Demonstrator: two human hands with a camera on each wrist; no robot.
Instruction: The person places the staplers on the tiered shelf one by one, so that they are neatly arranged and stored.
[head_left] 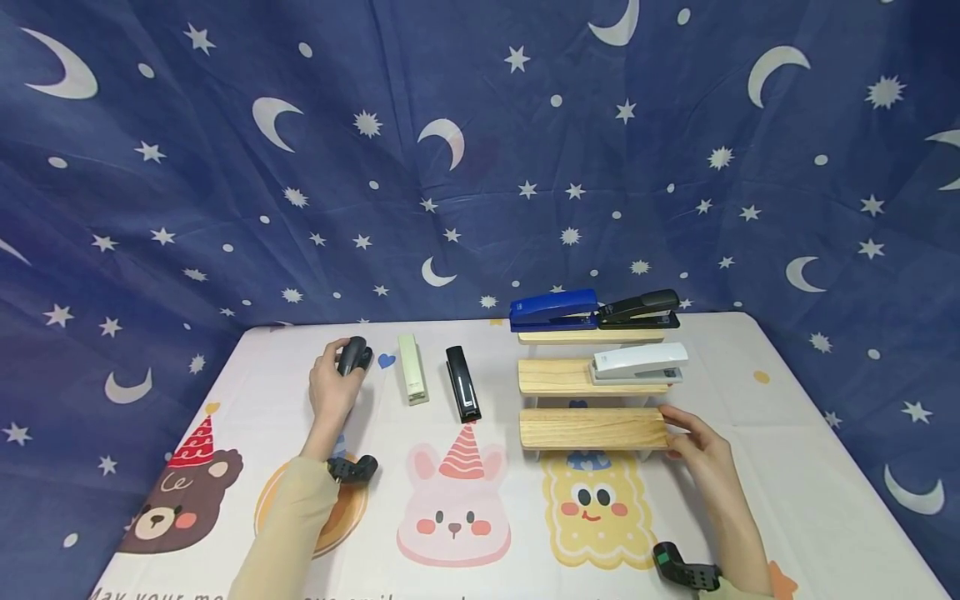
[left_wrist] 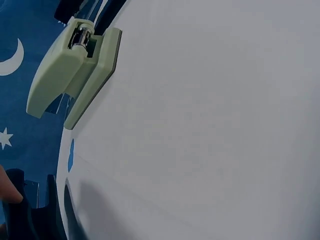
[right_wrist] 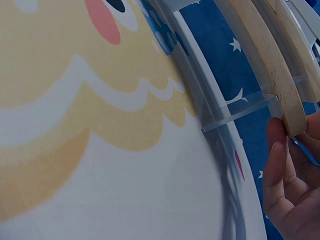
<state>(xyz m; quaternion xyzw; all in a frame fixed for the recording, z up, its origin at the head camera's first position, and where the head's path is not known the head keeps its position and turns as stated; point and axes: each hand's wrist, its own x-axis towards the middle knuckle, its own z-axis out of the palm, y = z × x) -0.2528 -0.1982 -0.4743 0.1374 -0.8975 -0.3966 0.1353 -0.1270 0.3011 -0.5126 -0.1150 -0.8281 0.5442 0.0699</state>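
Head view: left hand has its fingers curled round a dark stapler at the worktop's left rear; right hand lays its fingers on the end of the lowest wooden shelf.
Left wrist: pale green stapler lies just beside; a fingertip shows, grip unclear.
Right wrist: fingers touch the shelf end.

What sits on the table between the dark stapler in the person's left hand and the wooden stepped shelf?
In the head view, two staplers lie there: a pale green stapler and, nearer the wooden shelf, a black stapler.
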